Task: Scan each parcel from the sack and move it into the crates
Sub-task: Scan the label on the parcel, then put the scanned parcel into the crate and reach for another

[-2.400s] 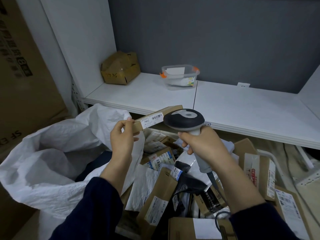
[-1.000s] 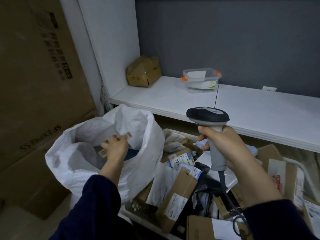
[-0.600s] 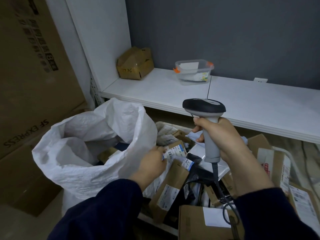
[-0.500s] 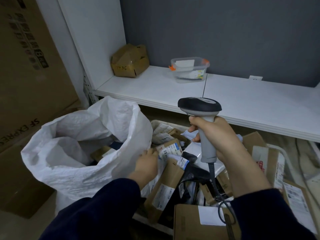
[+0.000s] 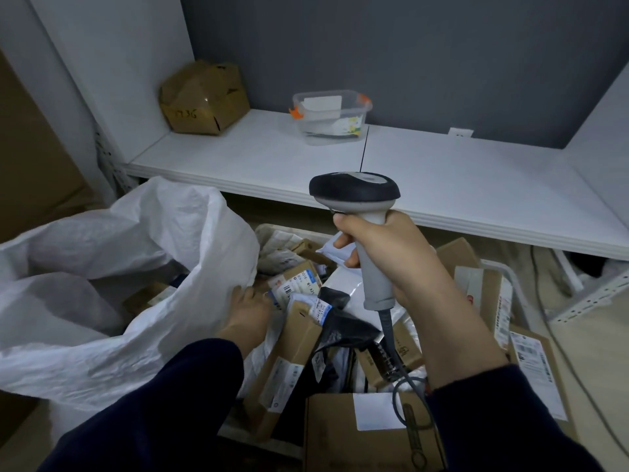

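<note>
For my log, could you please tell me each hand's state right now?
Left hand: among the parcels, grip cannot be told.
Right hand: holding the scanner.

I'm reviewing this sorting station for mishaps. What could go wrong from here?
The cable of the scanner trails from the right hand into the heaped parcels and might snag on a box corner. The crate looks overfull; the long box leaning at its near edge could slide out. The sack sags against the crate where the left hand reaches, so unscanned parcels might get mixed in.
</note>
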